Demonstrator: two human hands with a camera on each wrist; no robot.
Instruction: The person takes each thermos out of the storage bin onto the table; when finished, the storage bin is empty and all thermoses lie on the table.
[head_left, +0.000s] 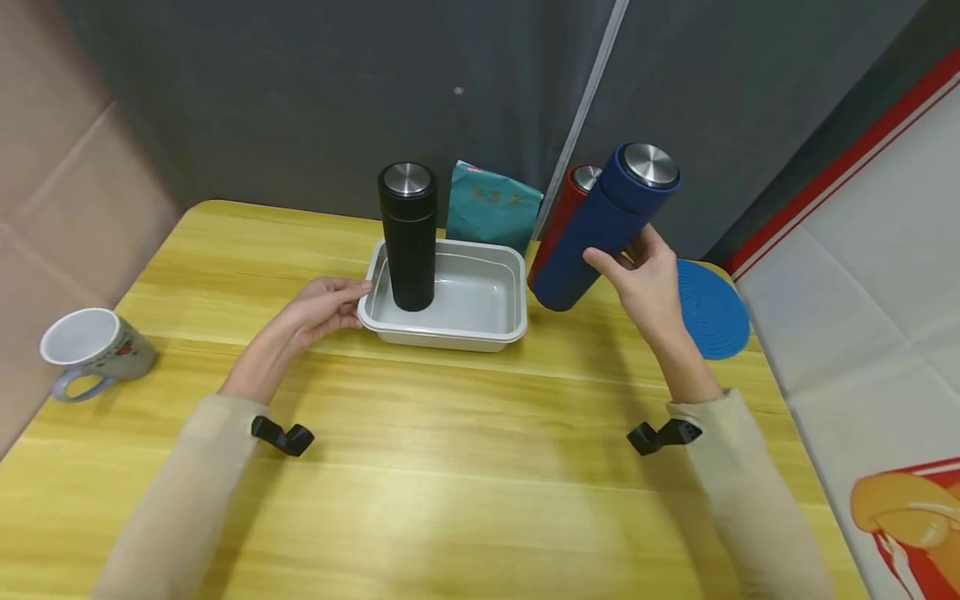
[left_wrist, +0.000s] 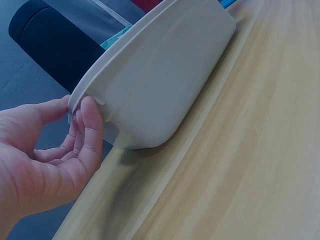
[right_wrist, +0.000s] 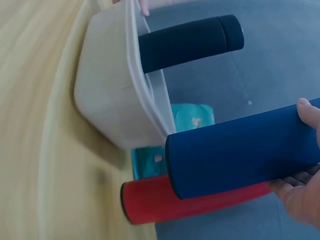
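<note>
My right hand [head_left: 649,282] grips the blue flask [head_left: 604,227] mid-barrel, tilted above the counter [head_left: 465,467] beside the white tray [head_left: 491,337]. My left hand [head_left: 324,307] pinches the tray's rim. The flask looks rigid, smooth and probably weighty; mid-barrel suits it best.

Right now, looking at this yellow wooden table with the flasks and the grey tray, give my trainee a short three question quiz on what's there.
1. True or false: the tall black flask with a steel lid stands upright inside the shallow grey plastic tray.
2. Which hand holds the dark blue cylindrical flask?
A. the left hand
B. the right hand
C. neither hand
3. Fill the gap: the left hand pinches the tray at its ____.

Key
1. True.
2. B. The blue flask is tilted and lifted off the yellow wooden table, in front of the red flask.
3. Rim, at the tray's left end.
</note>
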